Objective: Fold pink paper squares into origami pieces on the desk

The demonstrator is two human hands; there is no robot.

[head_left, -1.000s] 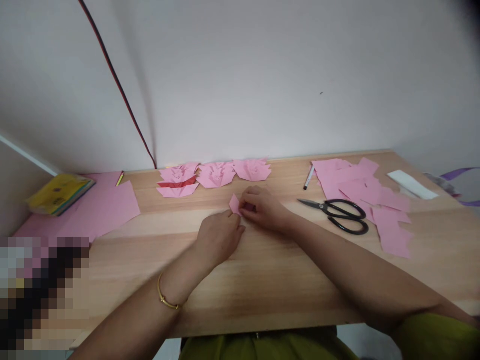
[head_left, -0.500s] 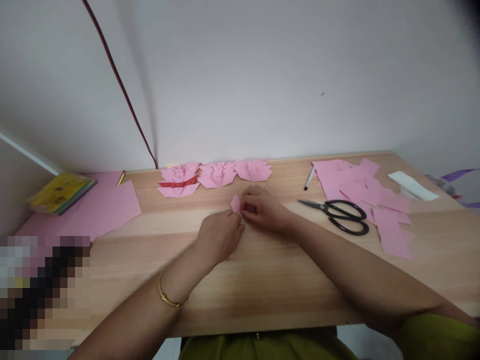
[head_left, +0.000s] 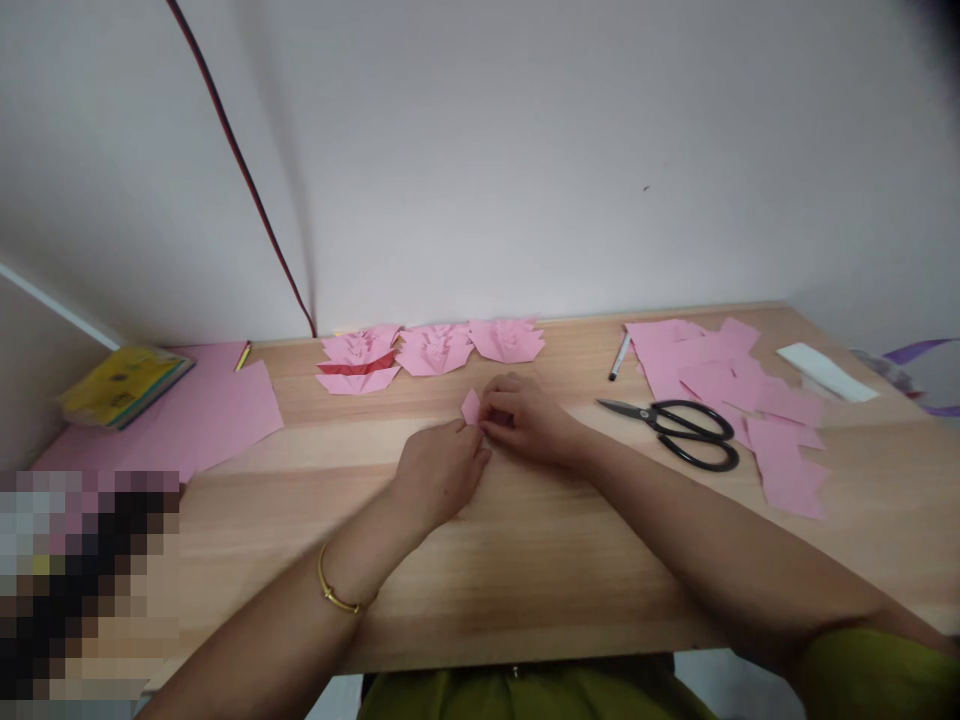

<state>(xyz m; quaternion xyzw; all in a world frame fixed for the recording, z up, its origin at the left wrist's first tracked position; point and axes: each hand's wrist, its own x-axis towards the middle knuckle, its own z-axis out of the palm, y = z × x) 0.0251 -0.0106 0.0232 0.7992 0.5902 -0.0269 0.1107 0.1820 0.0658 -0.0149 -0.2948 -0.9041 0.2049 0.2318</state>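
Observation:
A small folded piece of pink paper (head_left: 470, 407) lies on the wooden table (head_left: 480, 570), its pointed tip showing beyond my fingers. My left hand (head_left: 444, 468) is closed on its near end, with the thumb and fingers pressed down. From the right side, my right hand (head_left: 521, 420) pinches the paper's edge with curled fingers. Both hands hide most of the paper. Black-handled scissors (head_left: 675, 430) lie to the right of my right hand, blades pointing left.
Several folded pink paper shapes (head_left: 435, 348) stand along the wall. Cut pink sheets (head_left: 784, 460), a marker (head_left: 619, 356) and a white strip (head_left: 825, 372) lie at right. At left, a yellow packet (head_left: 124, 385) rests on large pink paper (head_left: 240, 410), near a yellow pencil (head_left: 243, 355).
Hardly anything differs. Both hands stay on the small pink paper, and the fingers of my right hand have shifted very slightly.

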